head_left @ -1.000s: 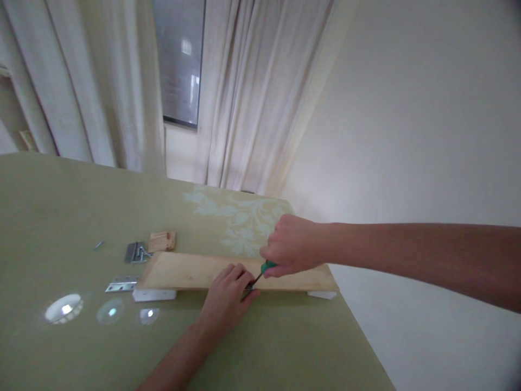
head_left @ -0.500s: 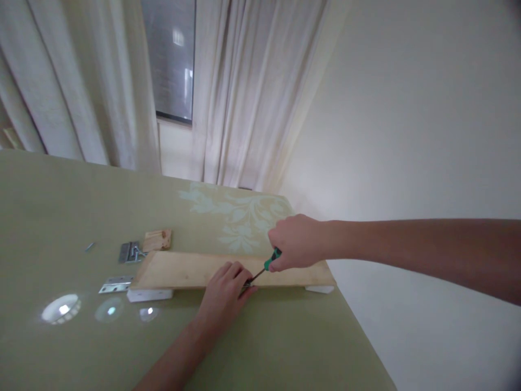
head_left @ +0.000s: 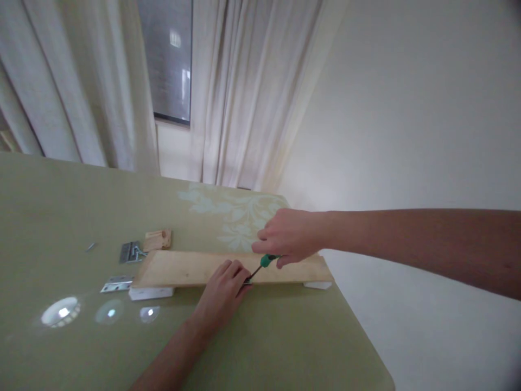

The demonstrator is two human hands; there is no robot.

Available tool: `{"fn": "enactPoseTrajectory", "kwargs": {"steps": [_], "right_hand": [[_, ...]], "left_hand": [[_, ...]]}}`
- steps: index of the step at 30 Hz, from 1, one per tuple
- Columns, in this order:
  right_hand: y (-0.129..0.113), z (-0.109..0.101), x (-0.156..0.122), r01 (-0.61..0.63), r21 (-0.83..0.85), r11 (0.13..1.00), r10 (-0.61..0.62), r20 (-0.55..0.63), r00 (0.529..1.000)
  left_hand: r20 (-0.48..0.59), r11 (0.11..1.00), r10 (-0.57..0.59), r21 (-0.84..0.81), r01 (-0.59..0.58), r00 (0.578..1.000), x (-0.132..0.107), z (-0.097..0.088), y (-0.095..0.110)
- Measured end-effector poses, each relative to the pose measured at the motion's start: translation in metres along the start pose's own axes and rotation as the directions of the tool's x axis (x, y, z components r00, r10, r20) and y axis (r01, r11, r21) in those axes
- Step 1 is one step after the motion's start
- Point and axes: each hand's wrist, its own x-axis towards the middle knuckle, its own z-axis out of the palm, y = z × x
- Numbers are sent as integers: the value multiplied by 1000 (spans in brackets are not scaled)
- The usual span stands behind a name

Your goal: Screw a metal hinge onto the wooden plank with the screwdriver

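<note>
Head camera view: my right hand (head_left: 287, 237) is wrapped around a green-handled screwdriver with a thin dark shaft (head_left: 265, 261), its fingers bent over the handle and the thumb below. The shaft slants down to my left and ends at a small silvery metal piece (head_left: 248, 281) on the near edge of a long, flat, pale wooden board (head_left: 187, 267). My left hand (head_left: 224, 281) lies over that same edge, fingers curled on top of the board and touching the metal piece; whether they pinch it or only press it, I cannot tell.

The board lies crosswise in front of me, raised on a white block at its left end (head_left: 150, 293) and another at its right end (head_left: 318, 285), on a glossy green tabletop (head_left: 285, 342). Just beside its left end is a flat silver hinge plate (head_left: 116, 284). Farther back, a grey metal hinge (head_left: 130, 252) has several loose silver screws (head_left: 139, 253) on it, near a small brown wooden block (head_left: 158, 240). One single silver screw (head_left: 90, 247) lies apart, farther left.
</note>
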Motion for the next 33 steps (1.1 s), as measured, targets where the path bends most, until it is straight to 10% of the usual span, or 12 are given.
{"fn": "enactPoseTrajectory", "kwargs": {"steps": [3,9,16,25,33], "right_hand": [[2,4,-1,132,-35,991,-134,-40,990],[-3,8,12,-154,9,988,154,-39,987],[4,6,6,246,-114,962,-260,-134,956],[-3,13,25,-225,29,974,227,-152,962],[-9,14,13,-58,-64,996,46,-176,983]], "left_hand": [[-16,1000,19,16,-18,1000,-2,0,0],[-24,998,56,30,-55,998,-3,1,-3],[-15,997,48,58,-47,999,-3,-1,-2],[-48,1000,-8,7,8,999,-2,1,-2],[-46,1000,-1,26,2,999,0,-1,-1]]}}
